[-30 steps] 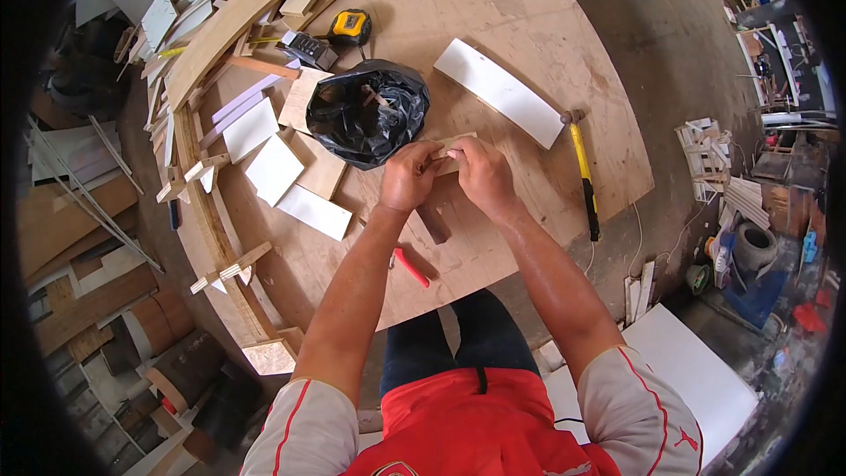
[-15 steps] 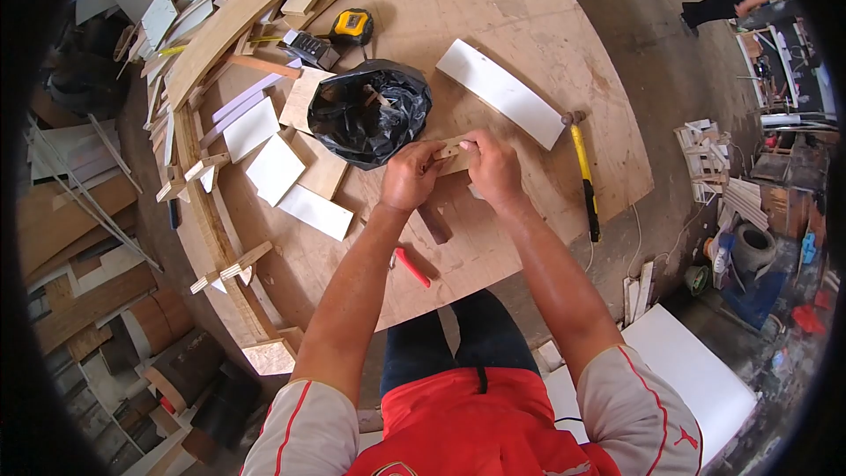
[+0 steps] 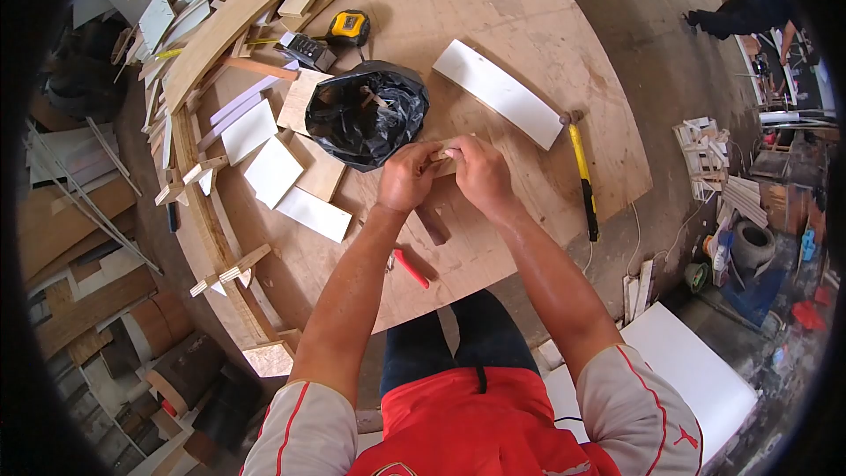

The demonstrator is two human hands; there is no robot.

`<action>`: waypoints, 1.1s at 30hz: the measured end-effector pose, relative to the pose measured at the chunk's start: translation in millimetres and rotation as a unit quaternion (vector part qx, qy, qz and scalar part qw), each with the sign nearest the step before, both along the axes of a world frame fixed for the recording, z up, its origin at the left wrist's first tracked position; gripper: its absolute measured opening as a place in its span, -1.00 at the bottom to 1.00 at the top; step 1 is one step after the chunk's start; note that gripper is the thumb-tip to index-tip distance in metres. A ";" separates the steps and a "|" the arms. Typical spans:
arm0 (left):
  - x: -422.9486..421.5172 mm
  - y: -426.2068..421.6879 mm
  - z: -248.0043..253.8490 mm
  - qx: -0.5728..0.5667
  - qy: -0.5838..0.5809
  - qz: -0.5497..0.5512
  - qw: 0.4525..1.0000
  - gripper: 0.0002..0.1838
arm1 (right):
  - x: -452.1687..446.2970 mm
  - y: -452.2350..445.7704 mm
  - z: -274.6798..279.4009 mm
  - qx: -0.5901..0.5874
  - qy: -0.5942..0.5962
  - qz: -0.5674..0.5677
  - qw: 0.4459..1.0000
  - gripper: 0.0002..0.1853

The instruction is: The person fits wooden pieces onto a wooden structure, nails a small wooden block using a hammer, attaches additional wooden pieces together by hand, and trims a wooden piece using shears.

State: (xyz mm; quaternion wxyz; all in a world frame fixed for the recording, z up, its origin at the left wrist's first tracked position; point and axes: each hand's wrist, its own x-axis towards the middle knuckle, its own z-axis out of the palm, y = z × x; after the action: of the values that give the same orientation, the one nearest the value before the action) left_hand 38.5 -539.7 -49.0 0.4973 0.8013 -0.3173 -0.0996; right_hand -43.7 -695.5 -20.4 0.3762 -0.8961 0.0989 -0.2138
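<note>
A yellow tape measure (image 3: 351,27) lies near a long plank (image 3: 233,19).

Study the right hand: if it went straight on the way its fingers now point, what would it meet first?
The right hand would probably meet the left hand first, just past the small wooden piece between them, though depth is unclear.

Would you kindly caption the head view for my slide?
Left hand and right hand grip a small wooden piece near a black bag.
</note>
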 end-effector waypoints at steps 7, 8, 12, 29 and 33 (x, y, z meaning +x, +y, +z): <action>0.3 -0.4 -0.2 -0.021 -0.004 0.002 1.000 -0.67 | 1.4 0.4 -4.7 0.019 0.006 -0.006 1.000 -0.95; 0.2 -0.9 0.9 -0.026 0.001 0.003 1.000 -0.66 | 1.7 0.2 -3.1 0.018 0.003 -0.004 1.000 -0.95; 1.8 -0.6 1.5 -0.028 -0.002 -0.002 1.000 -0.68 | 1.4 0.4 -1.6 0.008 0.007 0.011 1.000 -0.95; 4.6 -0.1 -7.8 -0.049 -0.046 -0.021 0.997 -0.61 | 7.2 0.4 -12.1 -0.112 -0.045 0.054 0.991 -0.96; 5.8 0.6 -7.8 -0.047 -0.048 -0.028 0.997 -0.61 | 6.9 5.2 -10.9 -0.110 -0.058 0.053 0.991 -0.97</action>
State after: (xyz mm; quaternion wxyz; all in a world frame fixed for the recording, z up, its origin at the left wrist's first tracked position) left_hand 44.3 -539.2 -56.8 0.5152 0.7719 -0.3676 -0.0601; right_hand -36.9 -690.3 -31.3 0.2910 -0.9222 0.0056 -0.2547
